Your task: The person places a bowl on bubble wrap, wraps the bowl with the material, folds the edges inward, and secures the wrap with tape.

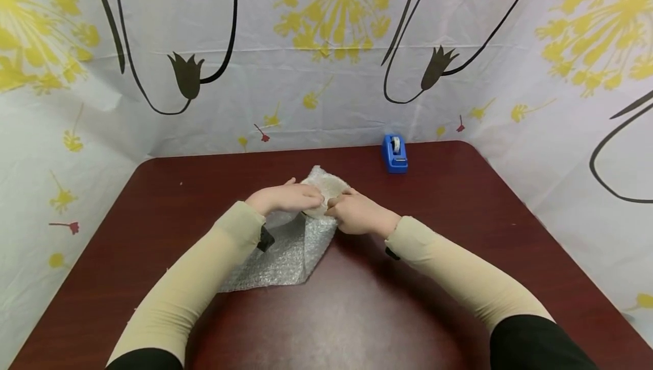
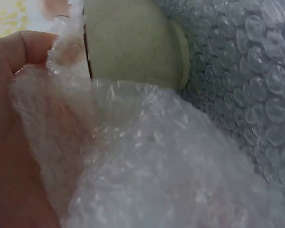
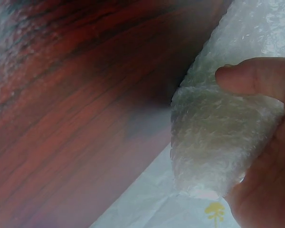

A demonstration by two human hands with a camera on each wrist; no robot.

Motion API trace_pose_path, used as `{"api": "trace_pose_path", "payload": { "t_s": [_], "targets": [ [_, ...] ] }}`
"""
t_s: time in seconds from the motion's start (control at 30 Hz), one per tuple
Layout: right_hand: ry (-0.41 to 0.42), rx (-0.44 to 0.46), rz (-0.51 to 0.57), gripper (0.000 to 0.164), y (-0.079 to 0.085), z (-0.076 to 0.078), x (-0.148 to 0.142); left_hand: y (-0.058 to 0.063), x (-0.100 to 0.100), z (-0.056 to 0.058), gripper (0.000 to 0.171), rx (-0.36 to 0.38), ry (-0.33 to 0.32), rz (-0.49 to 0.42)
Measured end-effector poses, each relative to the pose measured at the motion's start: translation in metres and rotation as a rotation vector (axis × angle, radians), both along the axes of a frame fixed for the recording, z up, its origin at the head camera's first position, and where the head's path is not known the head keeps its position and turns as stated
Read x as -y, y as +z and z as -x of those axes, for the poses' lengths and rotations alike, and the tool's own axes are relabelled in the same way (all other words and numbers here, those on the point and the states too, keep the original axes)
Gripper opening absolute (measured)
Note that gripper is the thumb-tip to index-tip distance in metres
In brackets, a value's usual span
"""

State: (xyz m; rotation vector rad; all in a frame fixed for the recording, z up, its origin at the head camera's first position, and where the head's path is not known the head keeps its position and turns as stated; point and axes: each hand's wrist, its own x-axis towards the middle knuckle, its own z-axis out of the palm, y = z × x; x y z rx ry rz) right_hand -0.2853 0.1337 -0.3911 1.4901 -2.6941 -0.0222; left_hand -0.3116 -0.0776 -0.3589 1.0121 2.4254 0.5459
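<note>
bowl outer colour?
Dull greenish-beige on the bowl; shows best in the left wrist view.

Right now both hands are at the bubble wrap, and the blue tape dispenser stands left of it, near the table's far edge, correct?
Not left: the head view shows the blue tape dispenser to the right of the bubble wrap, near the far edge of the table.

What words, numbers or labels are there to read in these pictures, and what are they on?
None that I can read.
Blue plastic tape dispenser: too small to tell whether anything is written on it.
Beige, rounded, ceramic-looking bowl: no writing on the part that shows.
Clear, bumpy plastic bubble wrap: no print that I can see.
White sheet backdrop: yellow, dark and red flower drawings, no letters.
</note>
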Motion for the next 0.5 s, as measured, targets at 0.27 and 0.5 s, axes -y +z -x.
{"api": "trace_pose_path", "payload": {
  "t_s": [0.27,0.5],
  "targets": [
    [-0.001,-0.015,0.019,0.033,0.0,-0.001,-0.002,0.0,-0.011,-0.005,0.042,-0.075,-0.005,0.175],
    [-0.007,0.036,0.025,0.029,-0.001,0.0,-0.003,-0.008,-0.02,-0.001,0.032,-0.105,0.001,0.21]
  ]
}}
